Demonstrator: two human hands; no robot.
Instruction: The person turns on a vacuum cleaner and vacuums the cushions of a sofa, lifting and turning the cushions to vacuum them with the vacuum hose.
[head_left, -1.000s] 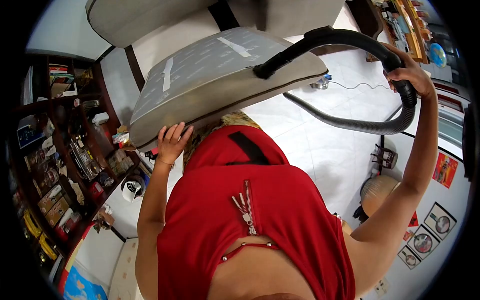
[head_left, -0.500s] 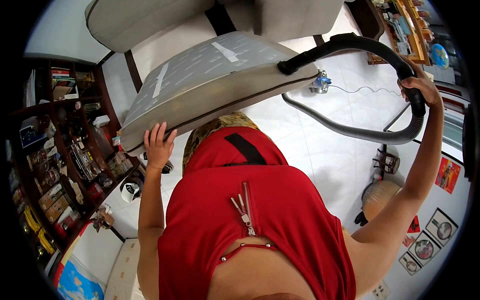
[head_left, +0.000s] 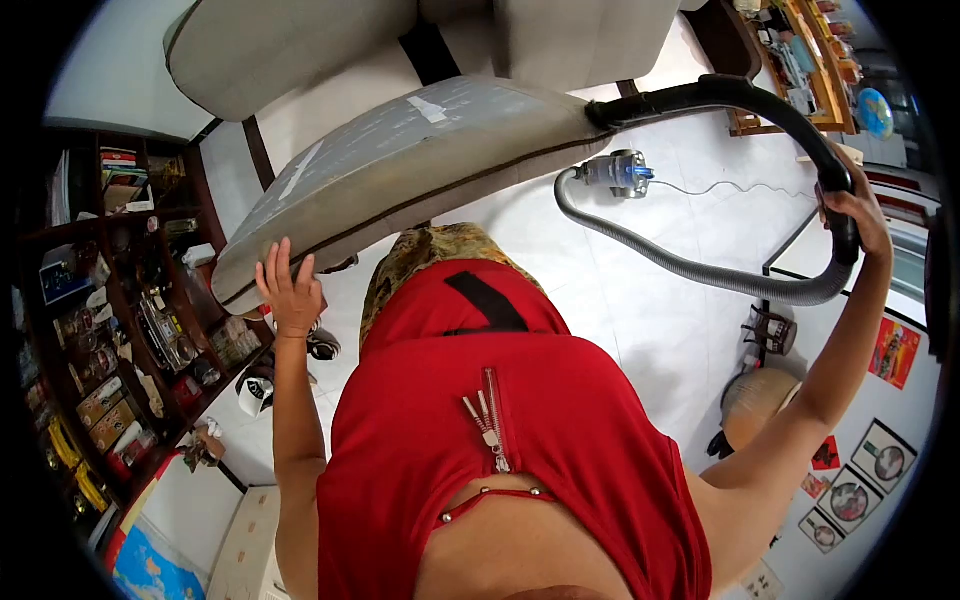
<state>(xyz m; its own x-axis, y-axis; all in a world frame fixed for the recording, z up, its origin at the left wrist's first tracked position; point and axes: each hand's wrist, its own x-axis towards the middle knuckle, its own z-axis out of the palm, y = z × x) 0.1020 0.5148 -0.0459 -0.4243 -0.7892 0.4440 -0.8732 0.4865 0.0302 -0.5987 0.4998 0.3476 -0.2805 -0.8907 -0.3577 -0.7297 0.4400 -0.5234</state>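
Note:
My right hand is closed around the black curved handle of a vacuum cleaner. The handle's far end meets the right end of a tilted beige seat cushion, whose upper side is grey with pale strips. My left hand lies against the cushion's lower left corner, fingers apart and stretched over its side. From the handle a grey ribbed hose loops down and back to the vacuum cleaner body, blue and silver, on the floor. The cushion's underside is hidden.
Behind the cushion stands a beige sofa. Dark shelves packed with small items line the left. A thin cord runs over the white tiles. At the right are a round stool-like object and framed pictures on the wall.
The cushion's left end and my left hand have shifted left. My right hand has moved slightly right and down with the handle. More of the vacuum cleaner body now shows.

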